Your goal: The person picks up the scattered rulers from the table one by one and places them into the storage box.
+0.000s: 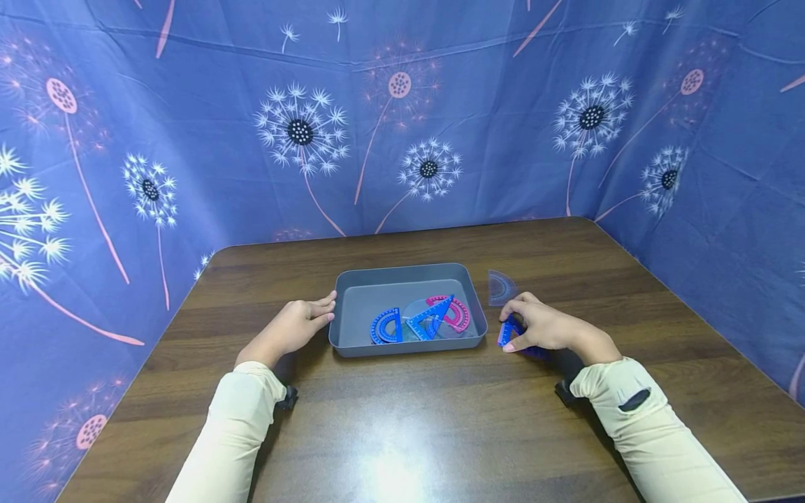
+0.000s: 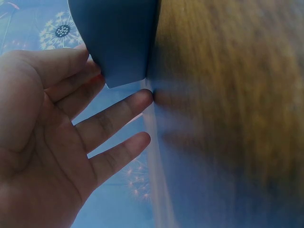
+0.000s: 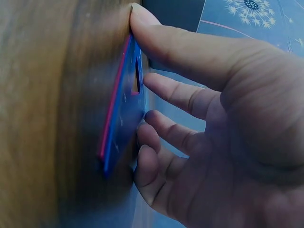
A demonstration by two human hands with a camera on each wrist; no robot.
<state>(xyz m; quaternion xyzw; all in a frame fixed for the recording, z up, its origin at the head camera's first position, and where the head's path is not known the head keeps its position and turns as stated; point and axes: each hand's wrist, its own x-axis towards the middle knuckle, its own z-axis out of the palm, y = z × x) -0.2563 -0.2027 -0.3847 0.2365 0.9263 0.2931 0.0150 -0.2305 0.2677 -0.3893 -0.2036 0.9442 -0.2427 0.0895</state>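
Note:
My left hand (image 1: 291,330) touches the left wall of a grey tray (image 1: 402,349), its fingers extended; in the left wrist view the fingertips meet the tray's corner (image 2: 121,57). My right hand (image 1: 550,328), right of the tray, holds a blue set square (image 1: 505,333) between thumb and fingers, low over the table. The right wrist view shows a pink edge (image 3: 112,109) lying against the blue set square (image 3: 124,118). Inside the tray lie a blue protractor (image 1: 377,328), another blue set square (image 1: 418,328), a pink protractor (image 1: 464,318) and clear pieces, partly overlapping.
A clear protractor (image 1: 501,288) lies on the wooden table (image 1: 377,405), just beyond my right fingers. Behind the table hangs a blue cloth (image 1: 352,175) with dandelion prints, which continues along both sides.

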